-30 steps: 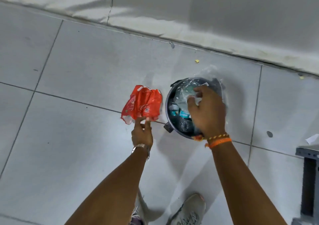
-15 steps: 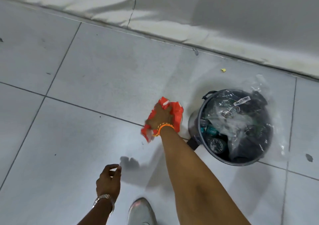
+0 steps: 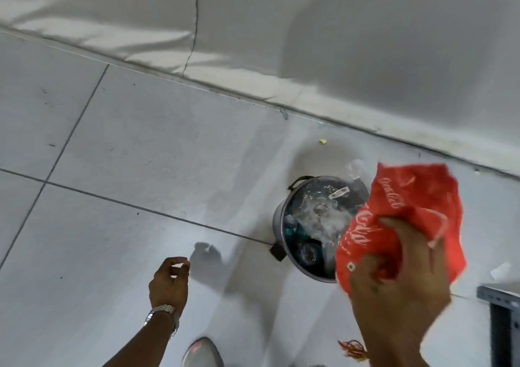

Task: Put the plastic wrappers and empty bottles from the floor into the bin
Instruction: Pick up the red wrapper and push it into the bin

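**Red wrapper up over the bin, right half of the bin blocked**

The red wrapper (image 3: 408,220) covers the bin (image 3: 281,220)'s right side, so you only see clear plastic and bottle tops on the left of it. The right hand (image 3: 399,290) is blurry and cut off at the bottom edge. Half a second ago that hand was low by the floor left of the bin; now it's raised in front of it, fingers bunched around the wrapper. The left hand (image 3: 168,282) sits lower left, empty, fingers loosely curled, about where it was. A grey shoe (image 3: 202,352) pokes in below.
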